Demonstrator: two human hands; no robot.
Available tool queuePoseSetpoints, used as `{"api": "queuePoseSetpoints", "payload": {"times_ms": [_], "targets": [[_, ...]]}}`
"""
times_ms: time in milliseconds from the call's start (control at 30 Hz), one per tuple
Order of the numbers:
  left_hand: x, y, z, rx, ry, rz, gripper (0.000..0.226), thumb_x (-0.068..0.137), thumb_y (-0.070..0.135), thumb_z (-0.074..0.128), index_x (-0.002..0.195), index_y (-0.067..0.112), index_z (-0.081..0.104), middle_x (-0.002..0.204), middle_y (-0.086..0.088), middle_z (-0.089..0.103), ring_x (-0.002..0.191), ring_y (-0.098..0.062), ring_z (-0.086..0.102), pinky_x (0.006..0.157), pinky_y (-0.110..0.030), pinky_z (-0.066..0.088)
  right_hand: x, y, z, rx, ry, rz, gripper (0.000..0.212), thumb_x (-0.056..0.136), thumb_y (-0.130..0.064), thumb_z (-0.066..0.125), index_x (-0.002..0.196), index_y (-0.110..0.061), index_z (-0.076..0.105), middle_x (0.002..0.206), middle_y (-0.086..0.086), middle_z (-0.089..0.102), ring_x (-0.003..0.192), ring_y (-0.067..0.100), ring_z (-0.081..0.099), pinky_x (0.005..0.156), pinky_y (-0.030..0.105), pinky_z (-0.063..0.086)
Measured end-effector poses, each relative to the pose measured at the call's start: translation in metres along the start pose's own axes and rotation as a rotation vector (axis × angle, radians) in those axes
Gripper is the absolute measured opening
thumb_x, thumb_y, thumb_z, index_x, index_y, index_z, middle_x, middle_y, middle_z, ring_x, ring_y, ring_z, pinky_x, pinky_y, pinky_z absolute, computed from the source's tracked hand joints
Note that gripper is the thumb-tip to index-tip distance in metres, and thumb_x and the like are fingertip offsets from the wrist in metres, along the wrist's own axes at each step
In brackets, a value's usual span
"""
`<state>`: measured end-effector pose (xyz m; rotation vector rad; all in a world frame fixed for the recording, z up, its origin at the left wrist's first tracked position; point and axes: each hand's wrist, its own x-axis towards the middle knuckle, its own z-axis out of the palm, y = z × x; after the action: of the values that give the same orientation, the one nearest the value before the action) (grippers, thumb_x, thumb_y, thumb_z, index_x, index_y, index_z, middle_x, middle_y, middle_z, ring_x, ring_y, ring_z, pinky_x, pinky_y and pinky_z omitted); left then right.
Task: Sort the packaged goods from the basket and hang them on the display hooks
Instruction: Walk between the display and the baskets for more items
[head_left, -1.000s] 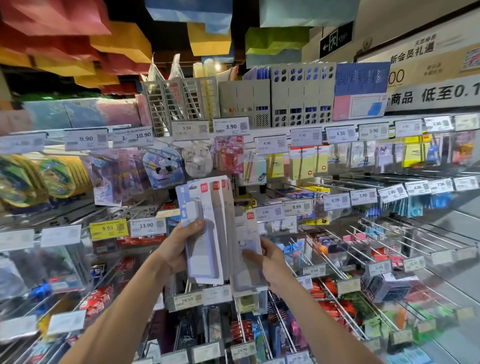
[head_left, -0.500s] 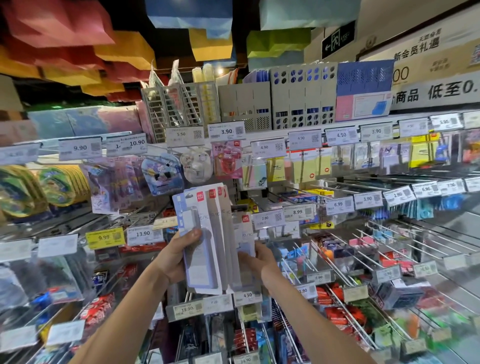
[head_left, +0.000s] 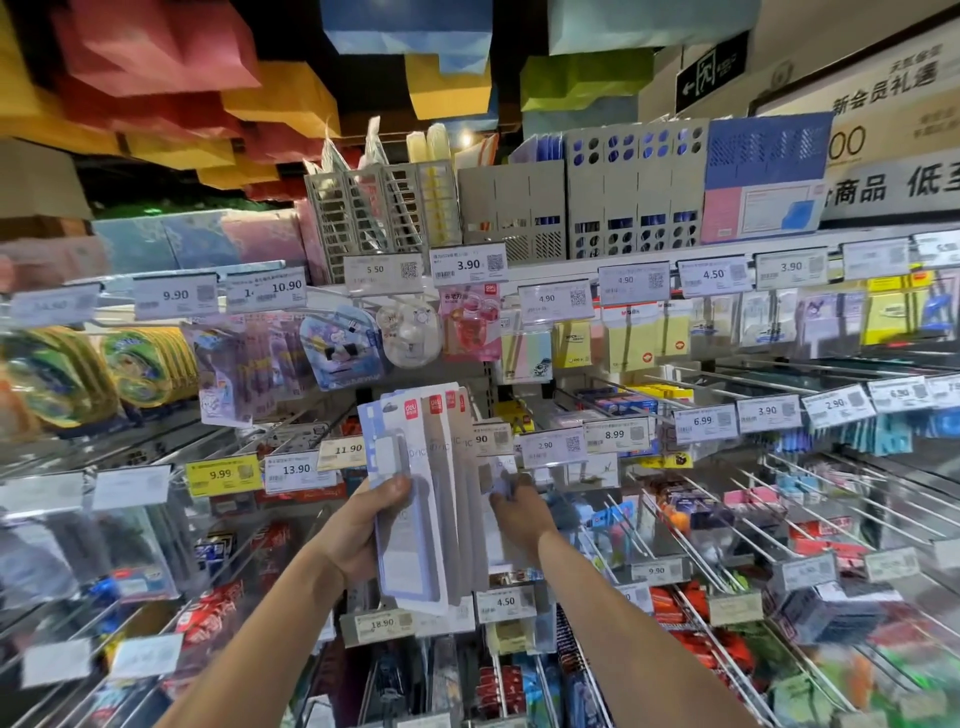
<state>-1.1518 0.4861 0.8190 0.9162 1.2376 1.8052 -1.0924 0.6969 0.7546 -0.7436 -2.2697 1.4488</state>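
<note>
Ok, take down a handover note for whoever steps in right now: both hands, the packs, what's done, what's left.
Left hand grips a fanned stack of flat white-and-grey carded packs with red logos.
Right hand pinches a single matching pack just behind the stack, at the metal display hooks; too blurred to tell if it is hung.
Basket not in view.
To do: hang the single pack and the stack.

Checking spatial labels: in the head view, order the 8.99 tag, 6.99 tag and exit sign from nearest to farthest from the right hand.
1. 8.99 tag, up-right of the right hand.
2. 6.99 tag, further right.
3. exit sign, high overhead.
</note>
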Motion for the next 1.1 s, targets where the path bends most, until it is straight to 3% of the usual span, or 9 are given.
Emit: {"api": "queuePoseSetpoints", "payload": {"times_ms": [100, 200, 333, 400, 500, 700, 800, 933, 1100], "targets": [[-0.001, -0.006, -0.006, 0.040, 0.031, -0.010, 0.101, 0.035, 0.046, 0.105, 0.121, 0.006, 0.071, 0.110, -0.023, 0.073, 0.091, -0.038, 0.074, 0.081, -0.054, 0.062, 0.007, 0.005, -0.001, -0.217, 0.016, 0.058, 0.047, 0.109, -0.035, 0.036, 0.120, 0.004, 0.059, 0.118, 0.023, 0.066, 0.105, 0.031, 0.063, 0.087, 0.038, 0.052], [-0.004, -0.012, -0.008, 0.092, 0.014, -0.011, 0.084, 0.041, 0.049, 0.103, 0.112, 0.011, 0.079, 0.110, -0.023, 0.073, 0.094, -0.037, 0.073, 0.088, -0.055, 0.060, -0.004, 0.006, -0.003, -0.259, 0.149, 0.063, 0.040, 0.108, -0.036, 0.039, 0.119, -0.004, 0.060, 0.114, 0.017, 0.064, 0.105, 0.030, 0.063, 0.084, 0.034, 0.050], [-0.006, -0.020, -0.011, 0.115, 0.060, -0.033, 0.097, 0.043, 0.045, 0.103, 0.122, 0.004, 0.067, 0.113, -0.024, 0.071, 0.096, -0.038, 0.072, 0.083, -0.051, 0.061, -0.053, -0.010, -0.004, 0.178, 0.482, -0.322, 0.037, 0.103, -0.010, 0.051, 0.066, -0.013, 0.053, 0.056, -0.008, 0.049, 0.051, 0.008, 0.042, 0.046, 0.020, 0.030], [-0.006, -0.025, -0.010, 0.124, 0.121, -0.017, 0.098, 0.039, 0.046, 0.104, 0.118, 0.004, 0.065, 0.106, -0.020, 0.073, 0.090, -0.033, 0.074, 0.078, -0.045, 0.062, -0.078, -0.020, 0.002, 0.312, 0.492, -0.537, 0.039, 0.100, -0.010, 0.054, 0.062, -0.014, 0.047, 0.050, -0.010, 0.040, 0.046, 0.005, 0.034, 0.046, 0.021, 0.024], [-0.006, -0.031, -0.006, 0.106, 0.166, 0.011, 0.086, 0.041, 0.046, 0.104, 0.108, 0.004, 0.069, 0.098, -0.017, 0.075, 0.083, -0.028, 0.075, 0.073, -0.038, 0.062, -0.097, -0.025, 0.015, 0.234, 0.320, -0.691, 0.030, 0.097, -0.040, 0.058, 0.080, -0.015, 0.054, 0.058, -0.006, 0.045, 0.051, 0.008, 0.040, 0.049, 0.026, 0.032], [-0.004, -0.037, 0.005, -0.004, 0.141, 0.073, 0.049, 0.088, 0.019, 0.074, 0.127, -0.007, 0.061, 0.115, -0.027, 0.071, 0.096, -0.035, 0.074, 0.079, -0.041, 0.062, -0.102, -0.012, 0.025, -0.063, 0.195, -0.628, 0.062, 0.079, -0.061, 0.074, 0.129, -0.029, 0.053, 0.114, -0.010, 0.060, 0.102, 0.009, 0.061, 0.083, 0.032, 0.053], [-0.003, -0.038, 0.006, 0.009, 0.160, 0.056, 0.055, 0.096, 0.031, 0.071, 0.137, -0.002, 0.058, 0.131, -0.028, 0.065, 0.118, -0.042, 0.066, 0.100, -0.054, 0.054, -0.109, -0.015, 0.022, -0.076, 0.244, -0.662, 0.057, 0.087, -0.054, 0.069, 0.136, -0.028, 0.057, 0.119, -0.012, 0.061, 0.110, 0.005, 0.059, 0.090, 0.030, 0.051], [-0.002, -0.038, 0.004, 0.071, 0.162, 0.086, 0.089, 0.075, 0.050, 0.089, 0.141, 0.003, 0.055, 0.134, -0.027, 0.064, 0.122, -0.043, 0.063, 0.105, -0.056, 0.050, -0.116, -0.015, 0.008, 0.195, 0.134, -0.582, 0.031, 0.095, -0.026, 0.071, 0.123, -0.035, 0.065, 0.111, -0.011, 0.072, 0.104, 0.010, 0.068, 0.090, 0.035, 0.056], [-0.001, -0.039, -0.001, 0.124, 0.186, 0.068, 0.066, 0.074, 0.033, 0.092, 0.123, 0.001, 0.063, 0.122, -0.028, 0.070, 0.102, -0.038, 0.073, 0.090, -0.051, 0.060, -0.113, -0.003, -0.012, 0.724, 0.048, -0.289, 0.034, 0.090, -0.009, 0.075, 0.121, -0.017, 0.065, 0.110, 0.008, 0.076, 0.103, 0.032, 0.072, 0.087, 0.046, 0.059]]}}
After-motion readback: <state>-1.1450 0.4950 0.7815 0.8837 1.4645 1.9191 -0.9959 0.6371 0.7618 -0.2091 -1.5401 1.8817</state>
